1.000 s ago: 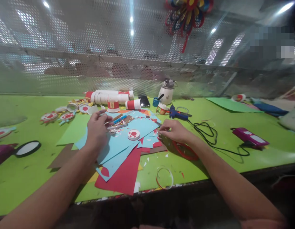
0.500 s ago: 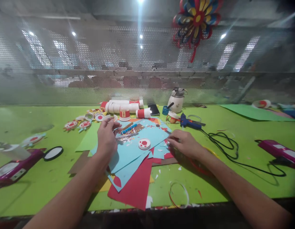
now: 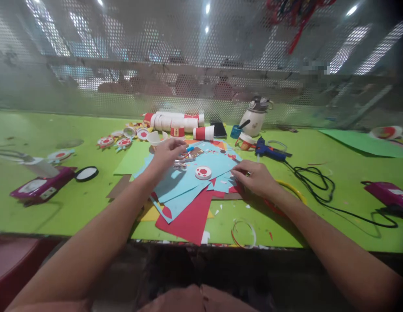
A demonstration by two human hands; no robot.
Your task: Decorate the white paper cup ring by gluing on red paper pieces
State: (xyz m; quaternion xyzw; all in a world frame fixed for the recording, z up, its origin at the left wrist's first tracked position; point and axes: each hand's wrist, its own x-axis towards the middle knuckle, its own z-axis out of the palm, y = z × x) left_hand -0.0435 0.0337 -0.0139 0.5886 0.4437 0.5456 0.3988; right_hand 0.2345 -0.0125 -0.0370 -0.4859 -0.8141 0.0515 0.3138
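Observation:
My left hand (image 3: 168,152) reaches over the small pile of pens and scraps on the blue paper (image 3: 185,184), its fingers extended and seemingly apart. Just beyond its fingertips shows a blue pen (image 3: 190,149); my hand covers most of the pile. To the right, my right hand (image 3: 253,175) is low over the edge of the paper, thumb and forefinger pinched together. Whatever may be between those fingertips is too small to make out. Between the hands lies a round white piece with red patches (image 3: 203,173), touched by neither.
Paper cups (image 3: 177,122) lie stacked at the back, near a bottle (image 3: 253,121). A blue glue gun (image 3: 269,149) with a black cord (image 3: 313,182) is on the right. Paper turtles (image 3: 105,142) sit at the left, beyond a purple power strip (image 3: 43,186). Red paper (image 3: 188,216) nears the front edge.
My left hand has moved right, from beside the white cup to over the pens. My right hand stays at the paper's right edge. The view has tilted downward.

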